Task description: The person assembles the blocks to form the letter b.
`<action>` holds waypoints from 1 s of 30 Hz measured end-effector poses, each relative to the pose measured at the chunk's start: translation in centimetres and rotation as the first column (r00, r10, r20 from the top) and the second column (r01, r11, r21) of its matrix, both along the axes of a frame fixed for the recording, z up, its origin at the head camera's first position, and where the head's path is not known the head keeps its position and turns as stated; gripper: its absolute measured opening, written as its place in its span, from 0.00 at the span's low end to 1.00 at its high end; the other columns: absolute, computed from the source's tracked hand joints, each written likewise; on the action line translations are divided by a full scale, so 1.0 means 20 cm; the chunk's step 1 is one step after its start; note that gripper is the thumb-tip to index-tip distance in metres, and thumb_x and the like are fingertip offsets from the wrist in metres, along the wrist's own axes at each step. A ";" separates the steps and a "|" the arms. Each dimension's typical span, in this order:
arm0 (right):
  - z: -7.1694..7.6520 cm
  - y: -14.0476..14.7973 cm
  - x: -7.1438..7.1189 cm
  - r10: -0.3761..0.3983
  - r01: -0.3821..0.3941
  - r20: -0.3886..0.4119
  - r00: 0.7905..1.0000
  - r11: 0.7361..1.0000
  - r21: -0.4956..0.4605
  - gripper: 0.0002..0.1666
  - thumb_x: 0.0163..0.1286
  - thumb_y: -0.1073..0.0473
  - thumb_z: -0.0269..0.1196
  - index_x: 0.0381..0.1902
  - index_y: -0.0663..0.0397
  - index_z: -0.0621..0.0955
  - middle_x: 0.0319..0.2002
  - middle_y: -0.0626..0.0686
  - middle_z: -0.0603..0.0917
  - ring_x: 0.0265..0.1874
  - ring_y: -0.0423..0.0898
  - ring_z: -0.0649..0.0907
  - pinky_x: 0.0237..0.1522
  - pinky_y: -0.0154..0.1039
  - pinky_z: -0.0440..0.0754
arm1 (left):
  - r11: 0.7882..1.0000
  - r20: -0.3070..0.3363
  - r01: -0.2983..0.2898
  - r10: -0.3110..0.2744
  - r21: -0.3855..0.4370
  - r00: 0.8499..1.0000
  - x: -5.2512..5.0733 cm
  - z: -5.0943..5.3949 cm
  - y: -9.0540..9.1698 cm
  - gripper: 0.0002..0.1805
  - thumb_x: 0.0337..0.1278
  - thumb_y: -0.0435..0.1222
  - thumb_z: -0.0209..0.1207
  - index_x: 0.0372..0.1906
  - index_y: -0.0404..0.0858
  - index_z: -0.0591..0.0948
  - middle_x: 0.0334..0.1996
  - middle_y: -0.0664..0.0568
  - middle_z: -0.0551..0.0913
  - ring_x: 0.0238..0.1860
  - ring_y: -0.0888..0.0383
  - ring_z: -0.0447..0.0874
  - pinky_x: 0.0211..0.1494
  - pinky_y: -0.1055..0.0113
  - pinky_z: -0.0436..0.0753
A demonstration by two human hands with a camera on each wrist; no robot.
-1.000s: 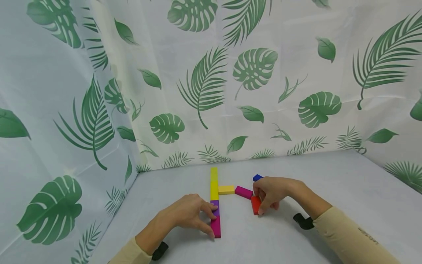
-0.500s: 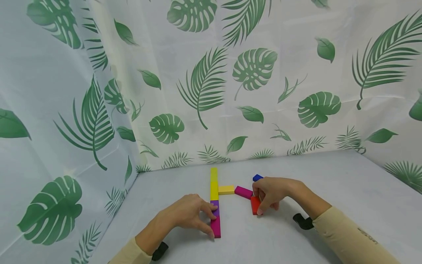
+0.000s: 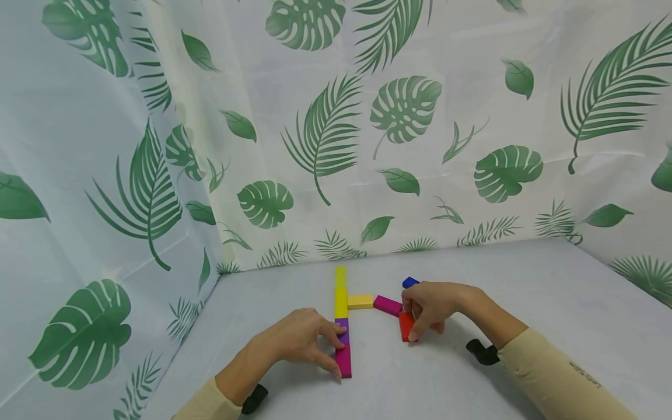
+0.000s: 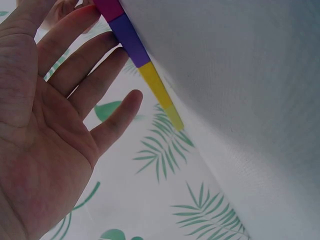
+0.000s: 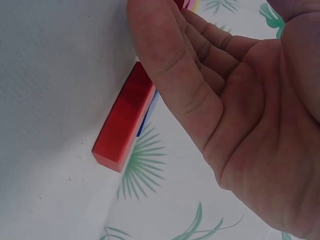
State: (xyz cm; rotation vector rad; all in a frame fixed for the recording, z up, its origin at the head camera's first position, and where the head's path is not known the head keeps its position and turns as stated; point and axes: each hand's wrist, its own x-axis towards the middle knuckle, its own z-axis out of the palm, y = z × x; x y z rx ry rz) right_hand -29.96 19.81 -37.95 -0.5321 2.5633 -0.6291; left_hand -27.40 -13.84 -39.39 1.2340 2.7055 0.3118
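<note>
I read the step in hand as setting the red block [image 3: 406,328] at the right end of the slanted magenta block [image 3: 387,305], low on the tabletop [image 3: 378,367]. My right hand [image 3: 433,302] pinches the red block, thumb toward its near end; the fingers hide part of it, so I can't tell whether the two blocks touch. My left hand [image 3: 299,335] is loosely spread, fingertips on the purple block [image 3: 342,330] and thumb at the near magenta block [image 3: 343,364], probably steadying that straight row. Next, I judge, calls for a gentle nudge, then a release that doesn't disturb the blue block [image 3: 410,282] beyond. The right sleeve [image 3: 551,370] carries dark lettering, too small for me to read.
</note>
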 end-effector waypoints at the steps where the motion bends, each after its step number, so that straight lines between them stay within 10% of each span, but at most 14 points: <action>1: 0.00 0.00 0.00 -0.001 0.001 0.000 1.000 1.000 -0.001 0.28 0.54 0.50 0.82 0.45 0.48 0.78 0.32 0.52 0.83 0.21 0.48 0.85 0.31 0.41 0.86 | 1.000 0.002 -0.001 0.001 -0.001 1.000 0.00 0.00 0.00 0.27 0.42 0.68 0.74 0.48 0.63 0.91 0.59 0.71 0.85 0.59 0.68 0.82 0.51 0.74 0.78; 12: 0.00 0.02 -0.05 0.046 -0.053 -0.133 0.990 0.997 -0.050 0.25 0.60 0.47 0.78 0.49 0.47 0.80 0.31 0.48 0.82 0.27 0.47 0.83 0.31 0.41 0.84 | 1.000 0.009 -0.023 0.023 -0.013 1.000 0.00 0.00 0.00 0.28 0.41 0.69 0.73 0.49 0.64 0.91 0.59 0.72 0.85 0.60 0.68 0.82 0.52 0.72 0.78; 19: 0.01 0.06 -0.11 0.105 -0.145 -0.379 0.920 0.986 -0.078 0.25 0.66 0.46 0.74 0.56 0.50 0.83 0.37 0.43 0.83 0.38 0.41 0.81 0.38 0.36 0.82 | 1.000 0.005 -0.019 0.019 -0.009 1.000 0.00 0.00 0.00 0.27 0.41 0.68 0.74 0.48 0.64 0.91 0.59 0.72 0.85 0.60 0.68 0.82 0.51 0.73 0.77; 30: 0.01 0.07 -0.13 -0.066 0.013 -0.488 0.870 0.994 -0.112 0.28 0.66 0.51 0.74 0.60 0.53 0.82 0.53 0.58 0.85 0.48 0.53 0.84 0.43 0.43 0.88 | 1.000 -0.003 -0.012 0.012 -0.011 1.000 -0.01 -0.01 0.00 0.27 0.41 0.69 0.73 0.48 0.64 0.91 0.59 0.72 0.85 0.59 0.68 0.82 0.50 0.72 0.77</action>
